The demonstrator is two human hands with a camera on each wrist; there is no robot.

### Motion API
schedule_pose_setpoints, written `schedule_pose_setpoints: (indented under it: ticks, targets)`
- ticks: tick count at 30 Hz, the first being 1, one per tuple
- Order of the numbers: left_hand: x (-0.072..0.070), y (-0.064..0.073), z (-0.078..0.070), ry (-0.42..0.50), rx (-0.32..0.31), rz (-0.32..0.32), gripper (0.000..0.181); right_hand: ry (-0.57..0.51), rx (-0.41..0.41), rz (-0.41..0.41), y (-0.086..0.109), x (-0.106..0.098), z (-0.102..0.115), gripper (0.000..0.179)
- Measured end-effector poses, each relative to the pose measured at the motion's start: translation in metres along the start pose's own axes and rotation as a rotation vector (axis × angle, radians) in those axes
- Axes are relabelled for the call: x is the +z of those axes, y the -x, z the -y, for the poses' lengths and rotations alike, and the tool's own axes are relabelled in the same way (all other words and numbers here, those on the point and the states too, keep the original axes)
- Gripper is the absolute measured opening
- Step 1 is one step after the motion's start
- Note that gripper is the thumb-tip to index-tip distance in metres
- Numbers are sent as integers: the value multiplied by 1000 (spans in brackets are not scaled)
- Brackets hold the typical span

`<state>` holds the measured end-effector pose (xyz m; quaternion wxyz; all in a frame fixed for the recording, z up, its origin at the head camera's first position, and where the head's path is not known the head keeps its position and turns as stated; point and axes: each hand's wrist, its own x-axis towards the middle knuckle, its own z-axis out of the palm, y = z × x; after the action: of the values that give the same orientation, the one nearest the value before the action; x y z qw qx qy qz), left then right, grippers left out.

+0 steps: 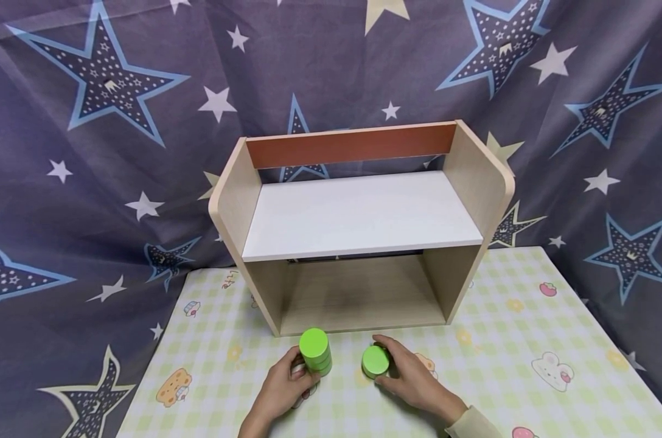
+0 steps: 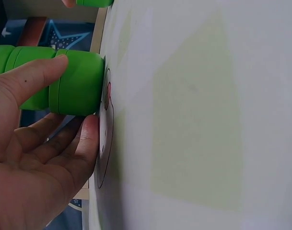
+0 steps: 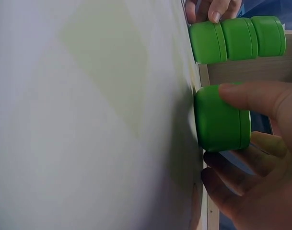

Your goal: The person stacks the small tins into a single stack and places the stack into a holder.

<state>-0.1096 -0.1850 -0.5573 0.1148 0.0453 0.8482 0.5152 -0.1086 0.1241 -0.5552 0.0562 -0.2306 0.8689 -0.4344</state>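
Note:
A stack of three round green jars (image 1: 315, 351) stands upright on the tablecloth in front of the shelf. My left hand (image 1: 282, 389) holds this stack low down. In the left wrist view its thumb (image 2: 40, 76) lies along one side, and the other fingers curve in at the bottom jar. A single green jar (image 1: 375, 362) of the same kind sits a short way to the right. My right hand (image 1: 413, 377) grips it, thumb (image 3: 246, 96) on one side and curled fingers on the opposite side. The single jar rests on the cloth, apart from the stack.
A wooden shelf unit (image 1: 364, 292) with a white middle board (image 1: 358, 213) stands just behind the jars. The table carries a green-and-white checked cloth (image 1: 501, 377) with cartoon prints. A dark curtain with stars (image 1: 161, 73) hangs behind and along both sides.

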Motion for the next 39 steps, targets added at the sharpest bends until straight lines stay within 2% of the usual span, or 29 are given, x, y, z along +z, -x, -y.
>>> schedule_pose_setpoints:
  ticks: [13, 23, 30, 39]
  targets:
    - [0, 1, -1, 23, -11, 12, 62, -26, 4, -8, 0, -1, 1, 76]
    - [0, 1, -2, 0, -5, -1, 63, -39, 7, -12, 0, -2, 0, 75]
    - [0, 0, -2, 7, -4, 0, 62, -34, -4, -39, -3, -6, 5, 77]
    - [0, 0, 1, 8, -5, 10, 64, -62, -22, -27, -6, -11, 14, 77]
